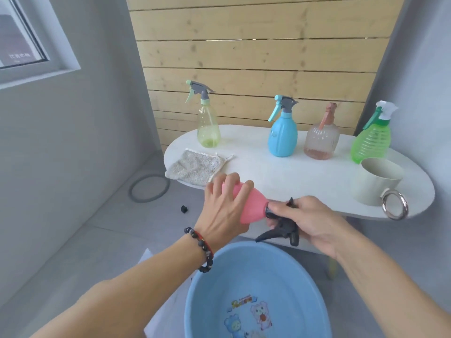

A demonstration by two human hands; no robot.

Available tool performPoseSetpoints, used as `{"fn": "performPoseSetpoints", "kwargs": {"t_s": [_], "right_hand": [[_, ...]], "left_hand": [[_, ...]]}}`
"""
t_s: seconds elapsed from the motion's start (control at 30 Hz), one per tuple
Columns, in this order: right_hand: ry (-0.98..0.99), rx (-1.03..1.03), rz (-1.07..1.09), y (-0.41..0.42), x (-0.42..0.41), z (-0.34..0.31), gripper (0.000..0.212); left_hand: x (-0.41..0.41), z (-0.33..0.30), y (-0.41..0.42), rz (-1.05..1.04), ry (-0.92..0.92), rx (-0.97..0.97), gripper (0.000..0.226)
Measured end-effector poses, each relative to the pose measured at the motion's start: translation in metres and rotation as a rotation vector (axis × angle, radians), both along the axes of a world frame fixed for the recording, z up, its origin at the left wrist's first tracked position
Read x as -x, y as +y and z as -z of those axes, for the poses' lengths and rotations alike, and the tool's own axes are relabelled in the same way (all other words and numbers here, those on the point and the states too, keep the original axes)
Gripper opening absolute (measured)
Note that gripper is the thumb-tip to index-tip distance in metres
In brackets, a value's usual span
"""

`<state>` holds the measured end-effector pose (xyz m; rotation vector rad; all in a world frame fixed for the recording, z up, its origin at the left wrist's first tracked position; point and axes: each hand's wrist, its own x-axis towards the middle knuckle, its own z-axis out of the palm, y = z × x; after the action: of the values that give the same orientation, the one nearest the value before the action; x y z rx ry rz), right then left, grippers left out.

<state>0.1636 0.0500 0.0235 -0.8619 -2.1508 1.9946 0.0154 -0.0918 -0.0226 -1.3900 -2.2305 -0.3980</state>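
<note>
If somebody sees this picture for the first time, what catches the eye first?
The pink plastic spray bottle held sideways in the middle: the left hand grips its body, the right hand its black trigger head. Below is a round blue plastic basin, and behind, on the white oval table, stand four spray bottles.

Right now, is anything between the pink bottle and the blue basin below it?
Nothing visible. The left hand holds the pink bottle sideways, the right hand grips its black sprayer head, and only open space lies down to the blue basin.
</note>
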Motion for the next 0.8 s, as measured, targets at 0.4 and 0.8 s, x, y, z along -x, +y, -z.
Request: {"fn": "performPoseSetpoints", "kwargs": {"t_s": [0.4, 0.8], "right_hand": [[-0.061, -0.729, -0.13, 0.011, -0.01, 0.026, 0.038], [0.11, -1.0, -0.199, 0.014, -0.007, 0.028, 0.021]], "left_hand": [[-0.009, 0.012, -0.001, -0.001, -0.232, 0.08, 0.068], [-0.003, 0.012, 0.0, 0.049, -0.271, 0.086, 0.073]]}}
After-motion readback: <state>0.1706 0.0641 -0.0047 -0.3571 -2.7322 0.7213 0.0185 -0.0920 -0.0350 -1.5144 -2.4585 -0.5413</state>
